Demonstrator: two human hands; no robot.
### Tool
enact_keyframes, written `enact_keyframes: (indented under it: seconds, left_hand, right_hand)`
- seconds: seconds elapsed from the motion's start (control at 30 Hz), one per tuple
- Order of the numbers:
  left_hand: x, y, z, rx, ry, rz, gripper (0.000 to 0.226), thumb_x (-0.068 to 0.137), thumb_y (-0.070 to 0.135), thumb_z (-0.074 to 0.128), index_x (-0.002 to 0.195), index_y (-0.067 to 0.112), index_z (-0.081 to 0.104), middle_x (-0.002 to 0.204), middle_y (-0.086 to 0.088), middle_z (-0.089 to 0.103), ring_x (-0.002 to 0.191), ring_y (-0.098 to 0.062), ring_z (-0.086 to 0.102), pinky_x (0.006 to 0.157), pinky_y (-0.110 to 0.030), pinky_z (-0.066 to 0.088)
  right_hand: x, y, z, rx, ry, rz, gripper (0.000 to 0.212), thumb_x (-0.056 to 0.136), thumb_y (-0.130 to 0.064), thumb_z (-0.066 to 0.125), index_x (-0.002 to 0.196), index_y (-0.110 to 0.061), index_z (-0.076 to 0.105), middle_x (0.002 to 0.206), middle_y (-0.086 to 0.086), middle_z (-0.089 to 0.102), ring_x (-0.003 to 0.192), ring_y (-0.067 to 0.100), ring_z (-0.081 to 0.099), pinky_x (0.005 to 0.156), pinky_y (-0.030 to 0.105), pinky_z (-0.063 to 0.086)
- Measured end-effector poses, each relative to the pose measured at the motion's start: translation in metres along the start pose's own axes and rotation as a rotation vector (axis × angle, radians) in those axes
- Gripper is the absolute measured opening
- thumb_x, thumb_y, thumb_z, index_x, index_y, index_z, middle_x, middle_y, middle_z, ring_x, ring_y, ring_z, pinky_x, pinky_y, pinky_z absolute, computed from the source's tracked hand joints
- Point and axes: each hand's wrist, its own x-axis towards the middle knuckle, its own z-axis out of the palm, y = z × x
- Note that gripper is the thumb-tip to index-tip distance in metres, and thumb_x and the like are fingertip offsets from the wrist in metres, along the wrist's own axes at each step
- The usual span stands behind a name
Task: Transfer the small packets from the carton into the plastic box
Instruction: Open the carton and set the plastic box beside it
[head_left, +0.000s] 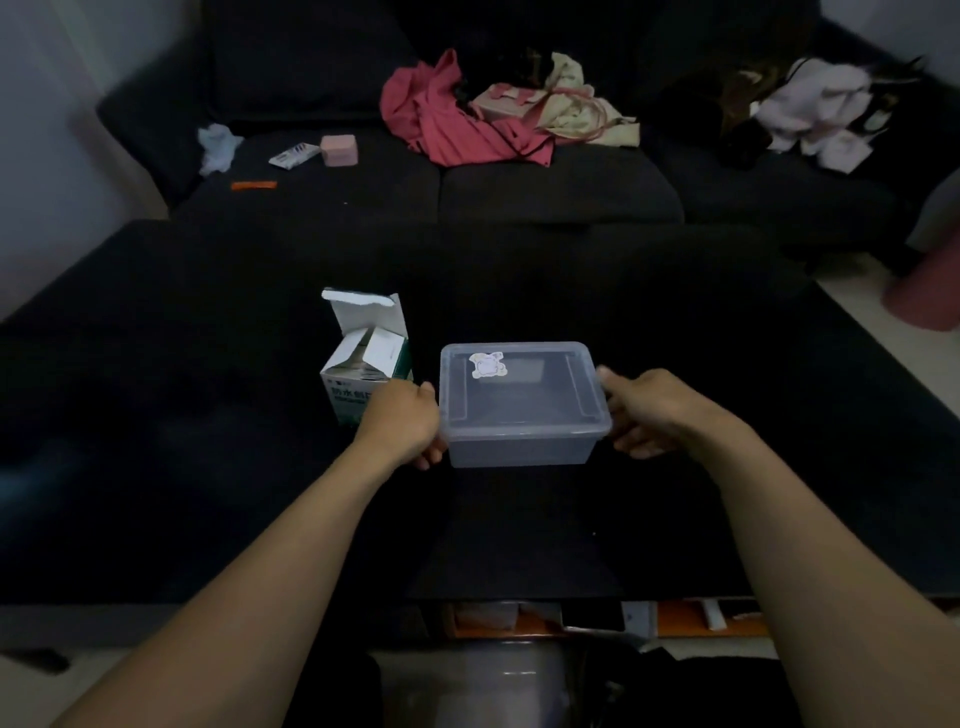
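Both arms outstretched, left hand (404, 422) and right hand (644, 410) seemingly clasp plastic box (519, 415).

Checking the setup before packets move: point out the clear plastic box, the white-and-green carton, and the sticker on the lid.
Clear plastic box (519, 449): head view, on its front wall.
White-and-green carton (349, 396): head view, on its printed front face.
Sticker (487, 365): head view, on its middle.
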Motion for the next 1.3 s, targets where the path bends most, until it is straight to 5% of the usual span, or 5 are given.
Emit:
enact_keyframes:
  seconds: [0.23, 0.53, 0.77, 1.0, 1.3]
  left_hand:
    - [-0.007, -0.004, -0.008, -0.087, -0.038, 0.073, 0.034, 0.108, 0.031, 0.036, 0.137, 0.019, 0.05, 0.095, -0.004, 0.068, 0.065, -0.021, 0.069, 0.046, -0.028, 0.05]
    - [-0.012, -0.005, -0.008, -0.13, -0.112, 0.136, 0.039, 0.11, 0.019, 0.032, 0.144, 0.023, 0.05, 0.096, -0.004, 0.064, 0.07, -0.017, 0.066, 0.055, -0.029, 0.06]
    - [-0.018, 0.001, -0.018, 0.3, 0.136, 0.314, 0.028, 0.104, 0.028, 0.049, 0.128, 0.019, 0.058, 0.102, -0.004, 0.07, 0.09, -0.025, 0.068, 0.077, -0.045, 0.059]
    - [-0.031, 0.012, -0.052, 0.069, 0.538, 0.443, 0.009, 0.086, 0.027, 0.072, 0.083, 0.022, 0.065, 0.066, 0.006, 0.06, 0.06, -0.012, 0.059, 0.058, -0.03, 0.048]
    - [-0.002, -0.032, -0.09, 0.018, 0.34, 0.171, 0.045, 0.089, 0.033, 0.074, 0.129, 0.014, 0.065, 0.117, 0.003, 0.066, 0.104, -0.017, 0.064, 0.082, -0.027, 0.051]
  right_hand:
    - [0.007, -0.022, 0.019, -0.567, -0.072, -0.75, 0.14, 0.044, -0.079, 0.08, 0.157, -0.045, 0.006, 0.168, -0.008, -0.005, 0.153, 0.017, -0.015, 0.122, 0.052, 0.001]
    - [0.005, -0.023, 0.028, -0.267, -0.1, -0.794, 0.109, 0.053, -0.051, 0.094, 0.145, -0.037, 0.039, 0.135, -0.016, 0.04, 0.122, 0.003, 0.041, 0.102, 0.022, 0.036]
    - [0.027, 0.005, -0.027, -0.111, 0.58, -0.203, 0.11, 0.04, -0.075, 0.082, 0.133, -0.033, 0.042, 0.139, 0.009, 0.048, 0.128, 0.034, 0.045, 0.101, 0.052, 0.046]
    - [0.038, 0.049, -0.012, -0.388, 0.345, 0.244, 0.135, 0.045, -0.077, 0.083, 0.149, -0.016, 0.023, 0.154, 0.023, 0.028, 0.144, 0.044, 0.024, 0.114, 0.067, 0.017]
    - [-0.061, -0.075, 0.06, -0.131, 0.144, -0.852, 0.016, 0.088, -0.031, 0.075, 0.102, -0.023, 0.075, 0.091, -0.013, 0.071, 0.085, 0.0, 0.065, 0.078, 0.018, 0.052]
